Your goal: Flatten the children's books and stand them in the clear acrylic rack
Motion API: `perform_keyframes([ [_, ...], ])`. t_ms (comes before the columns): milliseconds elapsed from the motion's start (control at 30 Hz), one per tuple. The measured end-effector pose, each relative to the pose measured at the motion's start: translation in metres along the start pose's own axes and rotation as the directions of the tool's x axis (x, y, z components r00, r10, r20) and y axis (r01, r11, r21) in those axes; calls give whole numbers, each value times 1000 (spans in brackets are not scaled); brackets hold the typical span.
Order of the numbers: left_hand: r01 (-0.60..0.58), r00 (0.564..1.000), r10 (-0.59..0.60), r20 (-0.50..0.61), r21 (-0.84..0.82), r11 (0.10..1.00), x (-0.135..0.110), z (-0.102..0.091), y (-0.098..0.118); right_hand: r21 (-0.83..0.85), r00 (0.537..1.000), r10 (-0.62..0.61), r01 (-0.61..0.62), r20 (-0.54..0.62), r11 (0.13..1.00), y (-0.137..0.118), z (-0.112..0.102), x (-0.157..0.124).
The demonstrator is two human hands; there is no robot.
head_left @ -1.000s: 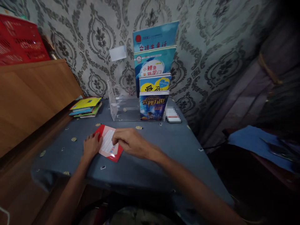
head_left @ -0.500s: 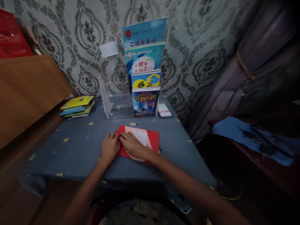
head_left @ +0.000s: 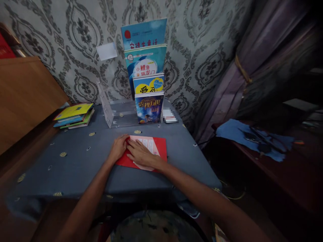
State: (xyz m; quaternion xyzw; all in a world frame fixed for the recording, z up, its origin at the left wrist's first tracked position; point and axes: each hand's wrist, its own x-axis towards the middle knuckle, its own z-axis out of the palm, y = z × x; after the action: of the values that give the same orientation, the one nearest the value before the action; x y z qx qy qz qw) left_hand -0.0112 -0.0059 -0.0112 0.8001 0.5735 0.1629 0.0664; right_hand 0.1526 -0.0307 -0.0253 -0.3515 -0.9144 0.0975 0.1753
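Observation:
A thin red book (head_left: 159, 148) with a pale pink panel and printed text blocks lies flat on the dark blue tablecloth. My left hand (head_left: 118, 148) holds its left edge, the fingers bent over the upper left corner and the thumb hidden. Across the cover rests my right hand (head_left: 141, 155), palm down with its fingers outstretched and apart, hiding part of the panel. Behind the book, a clear acrylic stepped rack (head_left: 106, 107) carries several upright books (head_left: 149, 107) in its right half, the blue ones tallest at the back.
To the left, a pile of books (head_left: 73, 112) with a yellow cover on top lies beside a wooden cabinet (head_left: 27, 94). A small blurred packet (head_left: 170, 115) is right of the rack. Farther right, a blue cloth (head_left: 252, 137) covers part of a dark red surface.
The view has turned slightly right, so things appear farther left. My right hand has slid a little over the cover and its fingers are more spread. My left hand stays at the edge.

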Motion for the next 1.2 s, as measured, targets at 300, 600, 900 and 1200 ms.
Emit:
perform_keyframes([
  [300,-3,1000,-1,30,146,989,-9,0,4,29,970,235,-237,64,971,27,-20,-47],
  [600,7,1000,-9,13,163,987,-11,2,7,-51,924,378,-381,-54,923,40,-22,-87],
  [900,5,999,-14,38,217,976,-13,-10,17,-90,942,330,-334,-56,938,53,-20,-87],
  [1200,27,999,-40,35,319,947,-21,-16,32,10,949,315,-315,-28,949,78,-30,-74],
])
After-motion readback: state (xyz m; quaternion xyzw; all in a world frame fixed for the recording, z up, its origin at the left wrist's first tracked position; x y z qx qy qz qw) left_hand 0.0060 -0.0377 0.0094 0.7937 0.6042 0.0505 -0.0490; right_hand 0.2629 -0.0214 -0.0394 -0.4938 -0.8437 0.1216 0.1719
